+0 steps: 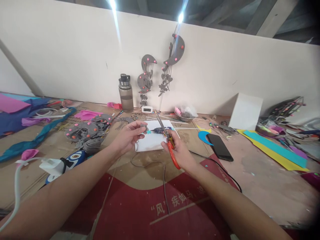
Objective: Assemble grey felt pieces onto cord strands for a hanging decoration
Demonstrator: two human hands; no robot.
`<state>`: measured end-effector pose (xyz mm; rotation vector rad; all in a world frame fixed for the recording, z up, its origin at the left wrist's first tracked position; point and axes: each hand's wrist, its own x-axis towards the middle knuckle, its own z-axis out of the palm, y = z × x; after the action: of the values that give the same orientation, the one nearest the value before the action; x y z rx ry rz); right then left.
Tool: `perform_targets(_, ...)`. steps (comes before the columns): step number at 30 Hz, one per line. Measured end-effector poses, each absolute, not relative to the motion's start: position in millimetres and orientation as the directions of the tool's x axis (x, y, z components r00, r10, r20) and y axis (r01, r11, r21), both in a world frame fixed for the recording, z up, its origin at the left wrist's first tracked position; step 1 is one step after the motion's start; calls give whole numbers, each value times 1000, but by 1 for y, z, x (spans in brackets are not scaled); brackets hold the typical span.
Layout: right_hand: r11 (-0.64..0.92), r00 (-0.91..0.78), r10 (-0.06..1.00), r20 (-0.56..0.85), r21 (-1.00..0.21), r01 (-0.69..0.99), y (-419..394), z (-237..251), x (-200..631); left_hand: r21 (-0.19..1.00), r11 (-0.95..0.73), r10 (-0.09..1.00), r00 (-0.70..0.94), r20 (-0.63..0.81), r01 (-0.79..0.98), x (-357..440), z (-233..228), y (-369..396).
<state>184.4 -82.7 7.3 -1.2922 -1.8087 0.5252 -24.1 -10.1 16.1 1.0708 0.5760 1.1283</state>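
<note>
My left hand [130, 136] pinches a small grey piece [144, 127] between thumb and fingertips, above a white sheet [150, 143]. A bit of light blue [149, 132] shows beside those fingertips; I cannot tell if it is held. A thin grey cord [150, 163] trails below the left hand across the cardboard. In my right hand [182, 151] is a pair of scissors [172, 155] with red-orange handles, its blades pointing up and away. Behind the blades lies a dark bundle [158, 130], partly hidden.
A bottle [126, 95] and small digital clock [147, 109] stand by the wall. Grey crescent hangings [176, 50] hang above. Grey pieces with coloured balls [81, 130] lie left, near a power strip [77, 156]. A phone [220, 147] and coloured sheets [275, 148] lie right.
</note>
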Motion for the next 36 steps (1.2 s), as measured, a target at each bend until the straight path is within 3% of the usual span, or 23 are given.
perform_targets(7,394,-166,882,441,-497,773,-79,0,191,865,98,892,429,144,-493,-21,18,-13)
perform_targets(13,392,-209,860,465,-340,855,-77,-5,194,856,133,886,447,123,-499,-14,22,-21)
perform_targets(22,328,-204,877,436,-231,916,-78,-1,194,934,13,887,436,154,-356,-11,24,-29)
perform_targets(36,285,-209,860,466,-100,953,-78,-2,194,945,2,889,434,147,-326,-11,21,-29)
